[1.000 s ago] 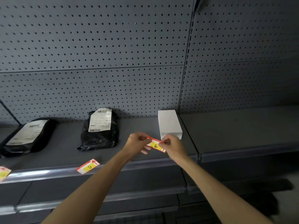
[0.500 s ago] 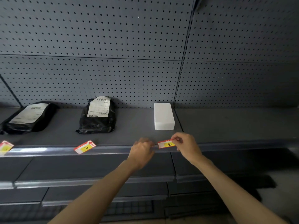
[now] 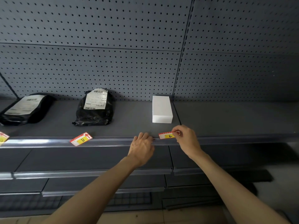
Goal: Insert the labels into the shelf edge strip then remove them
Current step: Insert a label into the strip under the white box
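Observation:
A red and yellow label marked E is pinched at its right end by my right hand, and its lower edge meets the clear shelf edge strip. My left hand rests on the strip just left of that label, fingers curled over the edge; it holds no loose thing. A second label marked D sits tilted in the strip further left. A third label shows partly at the left frame edge.
On the grey shelf stand a white box and two black parcels with shipping labels. Perforated back panels rise behind. Lower shelves lie below my forearms.
Both hands moved from above the shelf down to the edge strip. My left hand let go of label E and settled on the strip; my right hand brought the label to the strip.

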The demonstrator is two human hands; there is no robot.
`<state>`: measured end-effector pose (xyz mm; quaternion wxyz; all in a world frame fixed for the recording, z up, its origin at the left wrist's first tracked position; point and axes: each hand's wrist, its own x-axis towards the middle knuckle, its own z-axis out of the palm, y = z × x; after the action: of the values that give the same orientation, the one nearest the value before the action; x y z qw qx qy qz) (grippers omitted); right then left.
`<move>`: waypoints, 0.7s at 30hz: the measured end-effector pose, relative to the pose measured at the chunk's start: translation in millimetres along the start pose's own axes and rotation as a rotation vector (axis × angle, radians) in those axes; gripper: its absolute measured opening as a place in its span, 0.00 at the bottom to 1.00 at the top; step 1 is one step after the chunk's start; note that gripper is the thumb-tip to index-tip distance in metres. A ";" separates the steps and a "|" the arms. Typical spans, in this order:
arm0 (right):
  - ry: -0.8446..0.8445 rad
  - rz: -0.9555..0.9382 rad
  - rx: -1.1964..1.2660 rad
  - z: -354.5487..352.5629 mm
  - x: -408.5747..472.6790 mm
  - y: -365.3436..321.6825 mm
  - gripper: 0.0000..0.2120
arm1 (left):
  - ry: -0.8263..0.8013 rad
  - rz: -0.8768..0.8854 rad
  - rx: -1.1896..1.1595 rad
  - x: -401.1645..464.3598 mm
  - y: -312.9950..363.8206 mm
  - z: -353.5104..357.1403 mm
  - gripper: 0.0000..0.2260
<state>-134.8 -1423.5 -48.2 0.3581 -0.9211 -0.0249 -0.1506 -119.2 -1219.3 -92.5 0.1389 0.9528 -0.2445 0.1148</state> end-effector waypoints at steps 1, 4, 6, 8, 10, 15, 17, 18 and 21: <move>-0.002 0.001 0.002 1.4 1.2 -0.4 0.03 | 0.000 0.002 -0.008 -0.4 -0.6 0.0 0.12; -0.019 -0.016 -0.016 6.4 4.7 -1.0 0.04 | -0.004 0.008 -0.019 -1.8 -2.6 -0.4 0.12; -0.035 -0.036 -0.056 10.2 6.4 -0.5 0.04 | -0.013 0.012 -0.017 -2.3 -2.7 -1.6 0.13; -0.075 -0.042 -0.091 13.6 6.7 1.3 0.05 | -0.023 0.013 -0.017 -2.5 -1.7 -2.6 0.13; -0.132 -0.060 -0.134 16.5 4.7 2.4 0.06 | -0.036 0.010 -0.017 -2.8 -1.4 -3.3 0.14; -0.122 -0.092 -0.168 18.0 3.1 0.8 0.06 | -0.078 0.000 -0.030 -2.3 -3.4 -6.3 0.15; -0.120 -0.068 -0.157 17.3 3.4 -1.2 0.06 | -0.103 -0.007 -0.044 -1.1 -4.5 -9.2 0.16; -0.123 -0.055 -0.150 16.3 2.7 -2.5 0.07 | -0.116 -0.013 -0.050 -0.8 -5.2 -10.9 0.16; -0.097 -0.046 -0.159 10.2 -0.5 -6.1 0.09 | -0.115 -0.023 -0.085 -2.1 -9.5 -19.7 0.16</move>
<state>-133.6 -1412.1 -51.5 0.2786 -0.9521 -0.0513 -0.1154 -119.2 -1204.1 -76.7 0.1663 0.9538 -0.2458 0.0475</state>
